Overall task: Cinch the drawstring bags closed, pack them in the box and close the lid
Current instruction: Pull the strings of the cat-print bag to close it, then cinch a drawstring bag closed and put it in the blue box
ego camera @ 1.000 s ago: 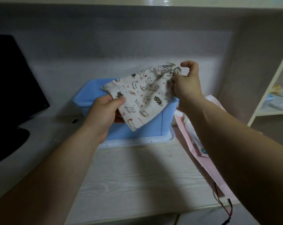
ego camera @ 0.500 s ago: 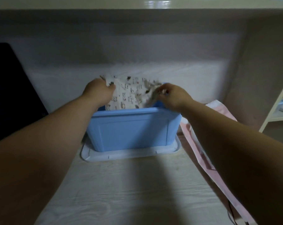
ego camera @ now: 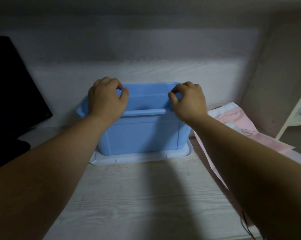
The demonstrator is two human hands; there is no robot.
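**Packing under way, closing not begun**

My left hand (ego camera: pixel 108 101) and right hand (ego camera: pixel 188 103) hover apart over the open top of the blue plastic box (ego camera: pixel 142 134), fingers curled, holding nothing I can see. The inside of the box is hidden, so I cannot tell what is packed. At three o'clock of it, a pink fabric bag (ego camera: pixel 232 118) lies on the desk (ego camera: pixel 137 196), unpacked. The box stands on its white lid (ego camera: pixel 146 157), so I judge closing remains.

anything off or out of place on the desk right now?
Two things. The white lid lies under the blue box like a tray, not on top. The pink bag sprawls flat on the desk right of the box, unpacked.
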